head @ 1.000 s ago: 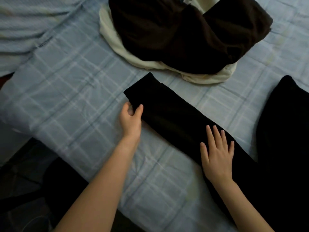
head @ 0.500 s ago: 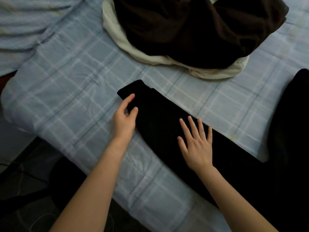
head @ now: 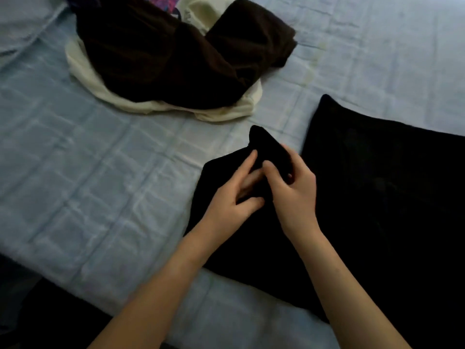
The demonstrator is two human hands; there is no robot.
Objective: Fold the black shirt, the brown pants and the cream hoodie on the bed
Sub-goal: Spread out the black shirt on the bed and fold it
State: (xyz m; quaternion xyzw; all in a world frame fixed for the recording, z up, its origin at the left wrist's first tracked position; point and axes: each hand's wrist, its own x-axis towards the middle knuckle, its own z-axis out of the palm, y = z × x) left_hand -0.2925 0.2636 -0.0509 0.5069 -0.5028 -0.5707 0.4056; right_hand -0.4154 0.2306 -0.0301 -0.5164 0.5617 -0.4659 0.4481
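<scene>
Head camera is showing the right hand pinching a sleeve end of the black shirt, which is lying spread across the near right of the bed, while the left hand is pressing nearly straight fingers onto the same cloth. Behind them, the brown pants are lying heaped on the rumpled cream hoodie. This fold is likely going best with the sleeve being drawn flat across the body, edges squared, and the pressing hand smoothing out wrinkles.

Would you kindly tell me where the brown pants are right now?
Head view, upper left: the brown pants lie heaped on the cream hoodie, on the bed.
</scene>
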